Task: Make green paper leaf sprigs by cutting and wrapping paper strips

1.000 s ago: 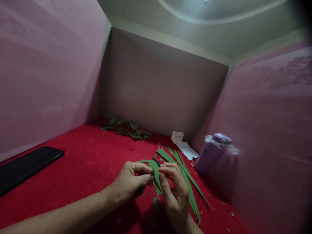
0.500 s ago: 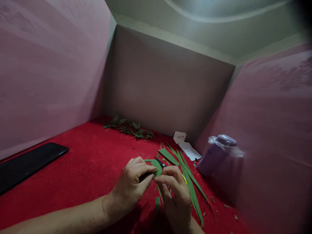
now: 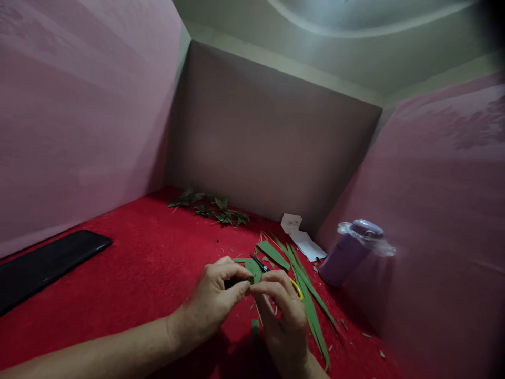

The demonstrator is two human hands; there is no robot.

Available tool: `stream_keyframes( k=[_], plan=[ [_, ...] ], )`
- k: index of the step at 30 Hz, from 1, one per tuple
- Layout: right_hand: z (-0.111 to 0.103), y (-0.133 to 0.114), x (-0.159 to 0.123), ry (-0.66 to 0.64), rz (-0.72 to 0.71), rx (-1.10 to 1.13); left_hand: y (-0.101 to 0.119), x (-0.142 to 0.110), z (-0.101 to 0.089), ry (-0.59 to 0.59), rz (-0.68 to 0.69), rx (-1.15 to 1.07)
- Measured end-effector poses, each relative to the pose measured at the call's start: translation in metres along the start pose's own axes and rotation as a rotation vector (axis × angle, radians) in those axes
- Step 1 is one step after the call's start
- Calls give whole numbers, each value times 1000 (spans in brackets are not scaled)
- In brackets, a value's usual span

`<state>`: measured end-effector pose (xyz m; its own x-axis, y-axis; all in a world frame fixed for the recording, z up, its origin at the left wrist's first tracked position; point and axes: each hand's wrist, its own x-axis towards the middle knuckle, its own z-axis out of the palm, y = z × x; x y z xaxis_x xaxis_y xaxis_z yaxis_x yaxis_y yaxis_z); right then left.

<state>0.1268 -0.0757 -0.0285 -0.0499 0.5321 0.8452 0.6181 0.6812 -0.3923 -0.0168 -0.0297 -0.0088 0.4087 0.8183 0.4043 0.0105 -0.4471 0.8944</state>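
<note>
My left hand (image 3: 215, 300) is closed in a pinch, with a small piece of green leaf (image 3: 252, 278) between thumb and forefinger. Fingertips of my right hand (image 3: 286, 310) meet it from the other side, also pinched together. What the right fingers grip is too small to make out. Just beyond the hands lies a pair of scissors (image 3: 264, 267) with dark blades and yellow handles, partly hidden by my right hand. Cut green leaf pieces (image 3: 273, 255) lie around the scissors, one partly under the blades.
Long green leaf strips (image 3: 310, 295) stretch along the right of the red cloth (image 3: 150, 284). A heap of leafy sprigs (image 3: 223, 213) lies at the back. White papers (image 3: 307, 245) and a purple bottle (image 3: 345, 258) stand right; a black phone-like slab (image 3: 51, 268) lies left.
The right fingers have shifted slightly and more of the scissors' yellow handle shows. My left hand stays in almost the same place, still pinching the leaf piece.
</note>
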Motion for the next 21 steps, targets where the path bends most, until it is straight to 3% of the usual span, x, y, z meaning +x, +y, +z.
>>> stream_keyframes(
  k=[3,5,13,21],
  plan=[
    [0,1,1,-11,36,6,2,2,1,-89,-272,-214],
    [0,1,0,-7,45,1,3,3,1,-121,-357,-294],
    [-1,-1,2,23,38,-37,9,5,0,-108,-404,-401],
    [2,1,-2,-4,68,-3,-2,5,0,-150,-368,-456]
  ],
)
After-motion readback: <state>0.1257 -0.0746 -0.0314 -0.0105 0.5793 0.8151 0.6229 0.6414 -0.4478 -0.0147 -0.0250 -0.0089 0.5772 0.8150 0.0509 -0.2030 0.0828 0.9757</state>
